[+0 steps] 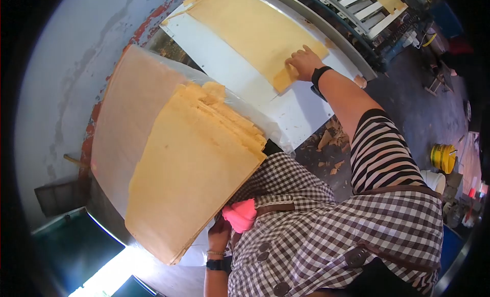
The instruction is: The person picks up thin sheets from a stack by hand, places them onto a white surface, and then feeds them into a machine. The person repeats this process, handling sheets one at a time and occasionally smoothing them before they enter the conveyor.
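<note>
My right hand (304,64) is at the near end of a thin yellow-brown sheet (250,26) on a white board. Its fingers are bent around the sheet's edge, where a darker strip looks blurred. In front of me is a thick stack of similar sheets (189,164), ragged along the edge nearest the board. My left hand (219,234) is low beside the stack's lower edge, next to a pink cloth (240,215) at the apron pocket. Its fingers are hidden behind the stack and cloth.
The white board (301,113) extends beyond the sheet. Clear plastic (237,100) lies under the stack. Brown scraps (332,136) litter the floor. A slatted machine (357,6) is at the back, a yellow bucket (443,158) at the right, and a stained wall (56,93) at the left.
</note>
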The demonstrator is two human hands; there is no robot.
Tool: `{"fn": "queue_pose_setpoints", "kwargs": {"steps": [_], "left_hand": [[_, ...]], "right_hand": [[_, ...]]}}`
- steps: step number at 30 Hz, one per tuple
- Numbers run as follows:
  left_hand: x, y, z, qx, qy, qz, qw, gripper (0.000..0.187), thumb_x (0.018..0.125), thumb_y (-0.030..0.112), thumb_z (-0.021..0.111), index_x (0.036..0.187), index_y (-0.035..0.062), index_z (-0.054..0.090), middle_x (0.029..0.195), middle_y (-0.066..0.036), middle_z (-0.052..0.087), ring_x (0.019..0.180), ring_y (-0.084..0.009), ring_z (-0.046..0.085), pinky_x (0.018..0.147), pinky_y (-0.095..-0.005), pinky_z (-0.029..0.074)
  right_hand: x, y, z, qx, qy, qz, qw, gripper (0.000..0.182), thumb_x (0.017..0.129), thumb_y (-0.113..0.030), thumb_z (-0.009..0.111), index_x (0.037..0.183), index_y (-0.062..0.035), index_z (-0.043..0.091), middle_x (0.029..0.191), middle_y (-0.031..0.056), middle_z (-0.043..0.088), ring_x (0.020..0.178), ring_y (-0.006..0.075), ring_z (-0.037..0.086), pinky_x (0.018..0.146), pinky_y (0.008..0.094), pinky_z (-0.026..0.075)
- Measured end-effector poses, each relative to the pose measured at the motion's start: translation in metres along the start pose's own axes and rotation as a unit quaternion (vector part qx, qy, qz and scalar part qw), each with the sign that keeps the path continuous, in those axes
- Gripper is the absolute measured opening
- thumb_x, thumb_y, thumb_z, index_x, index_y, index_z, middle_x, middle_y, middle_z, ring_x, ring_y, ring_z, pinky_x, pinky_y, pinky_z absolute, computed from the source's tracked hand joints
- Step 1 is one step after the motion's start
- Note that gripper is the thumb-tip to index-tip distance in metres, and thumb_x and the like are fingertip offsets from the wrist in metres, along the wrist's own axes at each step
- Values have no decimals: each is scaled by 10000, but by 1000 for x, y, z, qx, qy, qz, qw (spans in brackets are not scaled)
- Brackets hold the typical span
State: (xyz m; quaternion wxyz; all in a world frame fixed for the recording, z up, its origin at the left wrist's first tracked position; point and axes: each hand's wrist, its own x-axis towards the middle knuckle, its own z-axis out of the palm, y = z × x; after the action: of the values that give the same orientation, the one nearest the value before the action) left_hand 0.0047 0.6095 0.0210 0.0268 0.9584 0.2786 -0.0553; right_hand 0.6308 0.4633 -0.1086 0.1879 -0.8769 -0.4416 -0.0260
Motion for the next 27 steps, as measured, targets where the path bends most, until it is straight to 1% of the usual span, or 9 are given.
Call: {"fn": "queue_pose_setpoints", "kwargs": {"steps": [3,7,10,14,18,21,24,26,27], "left_hand": [[38,38,-74,-51,-134,-128,981,235,896,230,610,1044,66,689,830,-144,710,751,-292,702,640,-375,538],[71,73,-150,-110,-181,-70,975,234,862,198,697,1049,57,700,871,-152,720,766,-269,709,676,-353,550],[43,123,-170,-174,-95,-76,977,261,809,140,758,1052,63,704,846,-133,721,764,-260,706,692,-361,552],[91,175,-178,-45,120,95,987,559,724,171,831,1220,33,613,1164,-168,665,1089,-326,635,913,-403,497],[183,229,-192,-24,176,248,952,792,649,189,857,1354,57,519,1365,-151,557,1339,-327,454,1115,-435,331],[221,240,-185,-18,142,331,933,645,689,203,847,1268,58,603,1258,-155,629,1177,-284,593,999,-389,448],[246,255,-163,-195,-57,248,947,405,757,163,812,1122,39,685,1084,-106,707,933,-177,668,819,-317,520],[261,267,-165,-260,-99,221,935,271,801,125,769,1046,26,708,988,-64,718,830,-124,650,729,-283,518],[269,272,-168,-291,-119,207,926,206,823,105,748,1008,20,720,939,-43,723,778,-97,641,684,-265,517]], "right_hand": [[-11,26,-13,-8,50,-5,999,164,743,-93,654,865,-191,703,996,34,637,1072,236,586,1138,451,292],[-1,16,6,22,201,-66,977,95,692,-76,664,697,-170,677,893,27,628,1035,223,593,1136,484,300],[27,-37,19,54,63,-172,982,85,682,-84,678,707,-163,658,933,23,633,1093,224,588,1140,520,291],[-21,-81,-53,154,145,-255,944,134,694,-82,710,760,-138,608,1083,16,638,1222,236,546,1149,543,267],[-105,-94,-160,170,225,-211,936,120,693,-96,731,752,-120,630,1139,24,651,1222,220,554,1140,524,292],[-135,-100,-205,161,205,-233,937,156,682,-110,755,797,-130,652,1195,18,641,1237,216,544,1136,513,297],[-143,-92,-225,121,222,-202,946,191,675,-123,767,839,-142,672,1240,18,627,1239,223,542,1136,504,298],[-141,-90,-227,112,275,-166,940,209,677,-132,772,867,-151,688,1262,21,618,1241,236,539,1138,497,295],[-146,-85,-229,136,310,-139,931,294,718,-109,752,1006,-126,696,1284,65,612,1253,245,536,1135,472,301]]}}
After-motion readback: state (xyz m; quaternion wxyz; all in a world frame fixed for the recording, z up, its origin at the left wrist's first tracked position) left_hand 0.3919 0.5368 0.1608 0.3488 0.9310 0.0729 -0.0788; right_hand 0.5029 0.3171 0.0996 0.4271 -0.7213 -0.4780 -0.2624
